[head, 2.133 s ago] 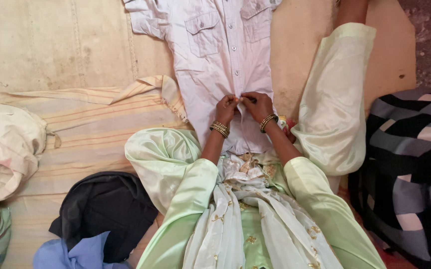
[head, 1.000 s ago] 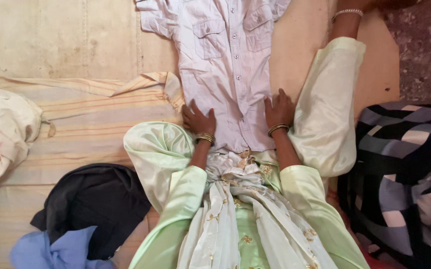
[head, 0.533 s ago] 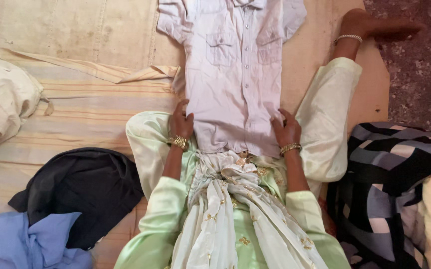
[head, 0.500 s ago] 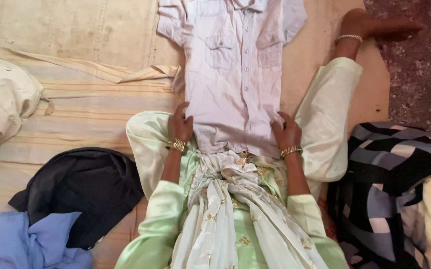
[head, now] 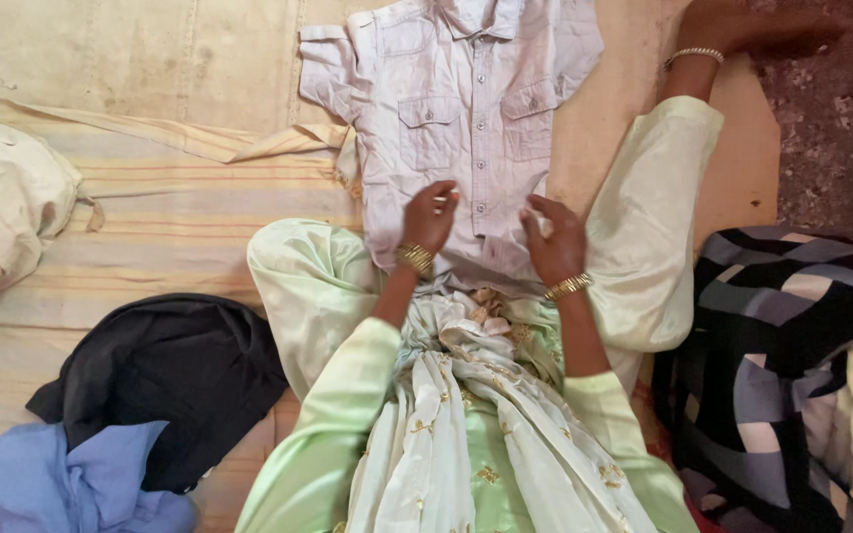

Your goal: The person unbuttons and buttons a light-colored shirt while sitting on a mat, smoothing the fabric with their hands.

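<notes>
A pale short-sleeved shirt [head: 451,118] lies front up and buttoned on the floor mat [head: 130,59], its collar away from the person and its hem drawn up to the person's lap, so that the whole front is spread flat within reach of both hands. The left hand [head: 430,215] sits over the lower front of the shirt just left of the button row, fingers curled and fingertips gathered at the cloth; whether the grip actually pinches the fabric cannot be told. The right hand [head: 555,239] hovers at the shirt's lower right edge, fingers loosely spread and the grip released, touching or just above the cloth. Each wrist carries gold bangles.

The shirt has two chest pockets and one row of buttons down the middle. Left of the shirt a striped sheet [head: 170,222] covers the mat, one corner folded back next to the shirt's left sleeve. Further left of the shirt lies a cream bundle of cloth [head: 2,212]. Below and left of the shirt, near the person's knee, sit one black garment [head: 165,380] and one blue garment [head: 71,484], the blue one partly under the black, heaped loosely. Right of the shirt, beyond the person's outstretched leg, lies one checked blanket [head: 791,365] in black, grey and cream.
</notes>
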